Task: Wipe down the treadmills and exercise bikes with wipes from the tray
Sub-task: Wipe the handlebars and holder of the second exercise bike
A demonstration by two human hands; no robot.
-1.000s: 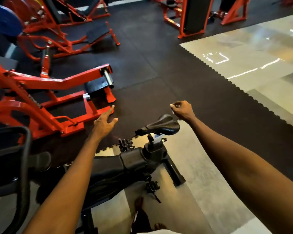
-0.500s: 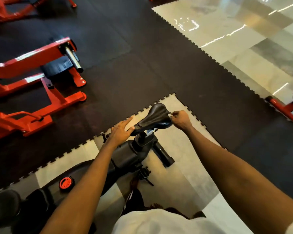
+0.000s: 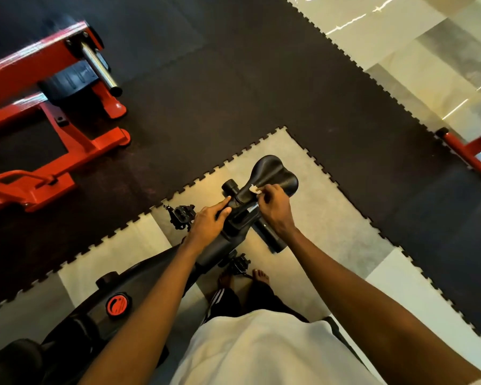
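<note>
Two bare hands work at the back end of a black exercise bike (image 3: 150, 273) that I watch from above. The bike stands on a pale floor patch (image 3: 317, 218) with a black foam mat (image 3: 233, 93) around it. Its long body runs from the lower left up to the right. The black padded bike seat (image 3: 272, 176) lies the same way: its thin nose points down and left toward the person, and its wide end points up and right, away from them.

The right hand (image 3: 274, 207) has its fingers curled tight, pinching a small white wipe (image 3: 254, 189). The wipe touches the top of the seat, near the middle. The left hand (image 3: 208, 223) lies with its first finger and thumb out straight, touching the thin nose of the seat. I see nothing held in it.

A black pedal (image 3: 182, 216) sticks out just beside the left hand. A round red knob (image 3: 116, 305) sits on the bike body lower down. A big red metal machine frame (image 3: 39, 107) stands on the mat, well apart to the left.
</note>
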